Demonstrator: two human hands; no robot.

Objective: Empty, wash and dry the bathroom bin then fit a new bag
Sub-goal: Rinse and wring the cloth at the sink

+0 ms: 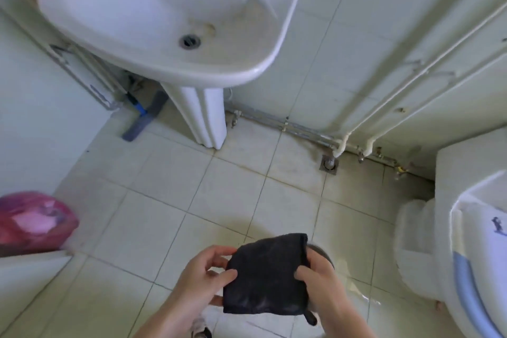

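Folded black bag (264,280) pinched between left hand (204,273) and right hand (319,281)

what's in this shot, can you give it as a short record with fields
place: tiled bathroom floor
left hand: left hand pinches the edge of the folded black bag
right hand: right hand grips the bag's other side
bin: only a dark rounded edge shows behind the bag; cannot tell whether it is the bin
red bag: full red bag on the floor at the left edge
fixtures: pedestal sink ahead, toilet at right
stage: new bag not yet opened out
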